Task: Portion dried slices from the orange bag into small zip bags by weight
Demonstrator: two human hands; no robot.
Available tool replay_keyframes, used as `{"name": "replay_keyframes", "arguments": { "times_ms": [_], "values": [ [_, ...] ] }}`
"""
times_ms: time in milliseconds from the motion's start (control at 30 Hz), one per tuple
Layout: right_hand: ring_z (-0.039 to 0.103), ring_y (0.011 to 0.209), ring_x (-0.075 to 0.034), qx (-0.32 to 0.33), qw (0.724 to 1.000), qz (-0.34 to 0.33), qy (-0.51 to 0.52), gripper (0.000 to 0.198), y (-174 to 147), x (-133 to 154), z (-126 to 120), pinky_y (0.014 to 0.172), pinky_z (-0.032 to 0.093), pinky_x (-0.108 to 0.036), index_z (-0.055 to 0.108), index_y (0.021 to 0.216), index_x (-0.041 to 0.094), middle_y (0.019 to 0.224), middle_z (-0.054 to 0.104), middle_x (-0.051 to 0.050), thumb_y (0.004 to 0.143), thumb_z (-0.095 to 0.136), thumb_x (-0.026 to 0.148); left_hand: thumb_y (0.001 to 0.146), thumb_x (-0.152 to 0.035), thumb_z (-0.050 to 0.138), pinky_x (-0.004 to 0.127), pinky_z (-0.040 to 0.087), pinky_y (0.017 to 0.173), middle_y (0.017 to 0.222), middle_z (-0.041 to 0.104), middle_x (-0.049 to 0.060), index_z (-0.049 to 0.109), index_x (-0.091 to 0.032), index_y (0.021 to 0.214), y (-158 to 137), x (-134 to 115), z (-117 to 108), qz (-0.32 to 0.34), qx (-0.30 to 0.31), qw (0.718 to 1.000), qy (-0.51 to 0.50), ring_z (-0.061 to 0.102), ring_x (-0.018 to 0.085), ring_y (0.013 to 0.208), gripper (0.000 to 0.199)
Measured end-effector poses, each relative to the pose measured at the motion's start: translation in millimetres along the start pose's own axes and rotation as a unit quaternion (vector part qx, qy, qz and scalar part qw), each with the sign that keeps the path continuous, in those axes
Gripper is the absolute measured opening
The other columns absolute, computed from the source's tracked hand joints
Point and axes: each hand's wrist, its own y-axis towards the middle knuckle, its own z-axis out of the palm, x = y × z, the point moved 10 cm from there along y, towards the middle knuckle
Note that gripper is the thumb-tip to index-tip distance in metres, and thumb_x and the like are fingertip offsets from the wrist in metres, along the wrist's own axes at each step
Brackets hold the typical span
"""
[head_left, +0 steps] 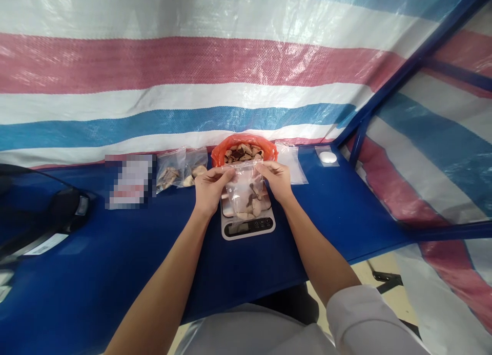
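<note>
Left hand (pixel 209 188) and right hand (pixel 277 178) pinching clear bag (pixel 246 193) top, scale (pixel 248 224) beneath on blue table (pixel 115 273), red sack (pixel 244 150) beyond, striped tarp (pixel 192 63) behind

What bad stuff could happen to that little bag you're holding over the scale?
The clear bag is held only at its top edge by the left hand and right hand; a slipped grip might spill pieces onto the scale. The full orange bag sits just behind and might get bumped.

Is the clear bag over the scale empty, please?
No, the clear bag held by both hands over the scale has several pieces inside.
</note>
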Motion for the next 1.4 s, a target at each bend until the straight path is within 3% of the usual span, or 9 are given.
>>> {"name": "replay_keyframes", "arguments": {
  "times_ms": [433,633,867,1200,1400],
  "values": [
    [0.061,0.050,-0.012,0.015,1.000,0.011,-0.002,0.033,-4,-3,6,0.047,0.050,-0.025,0.075,0.076,0.020,0.066,0.072,0.000,0.072,0.079,0.052,0.068,-0.037,0.085,0.026,0.055,0.062,0.066,0.073,0.002,0.077,-0.019,0.067,-3,-11,2,0.036,-0.007,0.999,0.024,0.066,0.016,0.064,0.020],
    [0.064,0.055,-0.014,0.006,1.000,-0.009,-0.016,0.030,-3,5,4,0.055,0.056,-0.027,0.075,0.071,0.021,0.064,0.071,-0.001,0.072,0.079,0.051,0.067,-0.043,0.086,0.028,0.056,0.063,0.070,0.075,0.003,0.079,-0.019,0.070,-2,-3,1,0.010,-0.006,0.999,0.036,0.068,0.018,0.065,0.025],
    [0.059,0.049,-0.012,0.035,0.999,0.022,-0.029,0.031,-7,-4,10,0.042,0.046,-0.024,0.075,0.082,0.021,0.072,0.074,0.000,0.075,0.077,0.052,0.069,-0.041,0.084,0.029,0.057,0.064,0.069,0.075,0.004,0.081,-0.018,0.079,-4,-9,7,-0.001,0.018,0.998,0.053,0.067,0.018,0.064,0.025],
    [0.061,0.052,-0.013,0.029,0.999,0.011,-0.028,0.026,-6,-1,11,0.051,0.051,-0.026,0.077,0.075,0.020,0.065,0.073,0.000,0.070,0.080,0.046,0.069,-0.036,0.083,0.029,0.056,0.063,0.066,0.074,0.003,0.079,-0.018,0.073,-5,-12,9,0.020,0.023,0.997,0.064,0.066,0.017,0.062,0.019],
    [0.063,0.056,-0.014,0.038,0.998,-0.004,-0.049,0.023,-7,4,13,0.057,0.054,-0.028,0.078,0.071,0.021,0.066,0.073,-0.001,0.072,0.079,0.043,0.065,-0.040,0.085,0.030,0.058,0.067,0.075,0.078,0.005,0.081,-0.018,0.077,-4,-13,10,0.005,0.025,0.997,0.076,0.069,0.020,0.068,0.025]
  ]
}}
